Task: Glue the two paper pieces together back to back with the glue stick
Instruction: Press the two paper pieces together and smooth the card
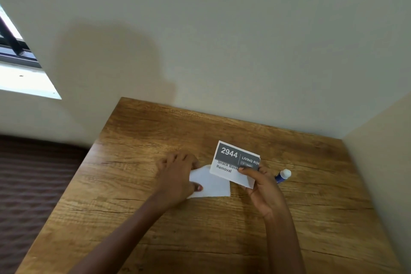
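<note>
Two papers: card (231, 158) with print facing up, sheet (213, 186) showing a blank white face; the card's lower left corner overlaps the sheet's upper right part in the frame
Card: white, grey header reading "2944" and "LIVING RO…", then "Snack Bask… Removal" beneath; held up at a tilt, right of frame centre
Sheet: flat on the table (155, 140), just below and left of the card
Left hand (178, 176): lies over the sheet's left end, fingers spread and fairly straight, thumb tip pressing the paper; grasps nothing
Right hand (264, 189): pinches the card at its lower right edge, thumb on the printed face, fingers behind
Glue stick (283, 176): blue body, white cap on, lying on the table just right of the right hand; lower end hidden behind that hand, contact cannot be told
Table: wood grain, set into a corner of pale walls
Window (20, 66): upper left of the frame
Dark brown patterned surface (33, 184): lower left, beside the table
</note>
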